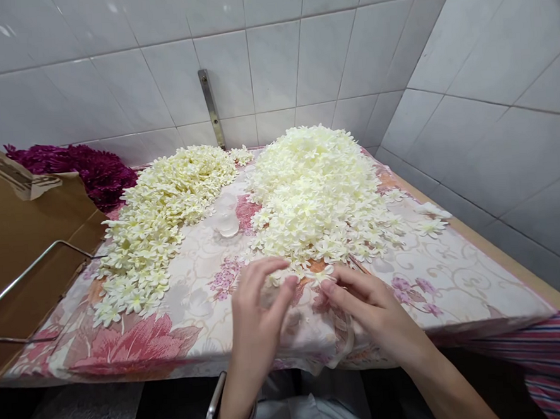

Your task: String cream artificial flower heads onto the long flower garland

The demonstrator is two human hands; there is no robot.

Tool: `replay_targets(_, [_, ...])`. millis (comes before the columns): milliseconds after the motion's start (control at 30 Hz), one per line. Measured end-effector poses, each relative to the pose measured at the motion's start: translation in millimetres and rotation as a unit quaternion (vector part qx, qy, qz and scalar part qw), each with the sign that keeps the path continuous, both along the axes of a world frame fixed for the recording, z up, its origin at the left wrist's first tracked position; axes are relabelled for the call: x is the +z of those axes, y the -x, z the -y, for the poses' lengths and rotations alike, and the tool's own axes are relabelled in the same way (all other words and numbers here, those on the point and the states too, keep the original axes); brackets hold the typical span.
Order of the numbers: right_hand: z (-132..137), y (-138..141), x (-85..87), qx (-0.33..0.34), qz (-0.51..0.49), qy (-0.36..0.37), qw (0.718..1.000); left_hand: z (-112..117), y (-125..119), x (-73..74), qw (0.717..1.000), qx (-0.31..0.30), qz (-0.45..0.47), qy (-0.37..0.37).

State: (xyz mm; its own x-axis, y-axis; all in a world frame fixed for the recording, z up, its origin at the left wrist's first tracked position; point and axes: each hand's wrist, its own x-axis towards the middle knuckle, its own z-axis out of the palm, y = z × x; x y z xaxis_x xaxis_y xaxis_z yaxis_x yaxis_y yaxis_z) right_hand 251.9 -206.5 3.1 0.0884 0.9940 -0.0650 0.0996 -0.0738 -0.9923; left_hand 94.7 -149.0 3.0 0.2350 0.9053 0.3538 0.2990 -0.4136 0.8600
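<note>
Working at the near edge of the tabletop [479, 286], both hands meet over a single cream flower [320, 274]. Left hand [258, 312]: fingers spread and slightly curled, tips raised toward the flower, nothing clearly gripped. Right hand [376, 314]: fingers extended together, fingertips touching the flower's edge; cannot tell whether it is pinched or only touched. The flower lies at the near fringe of the large right-hand heap of cream flowers [317, 194], near the middle of the near edge.

Floral cloth covers the tabletop. A second, longer heap of cream flowers [157, 223] runs from the far edge down toward the near left corner. Between the two heaps sits a small clear object [227, 224], too faint to identify. A pile of dark purple flowers [82, 168] sits at the far left corner. A cardboard box [21, 250] with a metal rod across it stands at the left edge. Striped sleeve [559, 357] at lower right. Wristband [213, 406] on the left wrist.
</note>
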Motion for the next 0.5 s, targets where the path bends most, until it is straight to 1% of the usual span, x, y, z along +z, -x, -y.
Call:
replay_targets(33, [0,1,1.1,0.006,0.014,-0.009,1.000,3,-2,2.4,0.997,-0.063,0.011,0.040])
replay_targets(67, [0,2,2.2,0.014,0.026,-0.020,0.999,5,-4,4.4,0.991,-0.104,0.027,0.076])
replay_targets(100, [1,4,3.2,0.023,0.036,-0.029,0.999,8,-6,5.8,0.986,-0.124,0.044,0.101])
replay_targets(167, [2,7,4.3,0.030,0.052,-0.043,0.997,11,-9,6.7,0.981,-0.126,0.079,0.127])
replay_targets(233, [4,8,4.5,0.020,0.076,-0.050,0.996,12,-10,5.6,0.979,-0.119,0.096,0.135])
replay_targets(333, [5,1,5.3,-0.005,0.133,-0.056,0.990,13,-9,1.9,0.986,-0.093,0.078,0.116])
replay_targets(367, [5,-6,6.5,-0.031,0.157,-0.063,0.985,13,-6,0.6,0.991,-0.071,0.064,0.096])
replay_targets(400, [4,-15,8.4,-0.071,0.185,-0.074,0.977,12,-2,-0.8,0.996,-0.041,0.048,0.070])
replay_targets(433, [2,-26,10.9,-0.136,0.217,-0.097,0.962,11,3,-2.1,0.999,-0.006,0.029,0.039])
replay_targets(467, [0,-37,13.7,-0.212,0.256,-0.107,0.937,8,10,-3.2,0.999,0.031,0.008,0.002])
replay_targets(500, [-3,-49,16.2,-0.276,0.308,-0.105,0.904,5,18,-4.1,0.997,0.069,-0.016,-0.036])
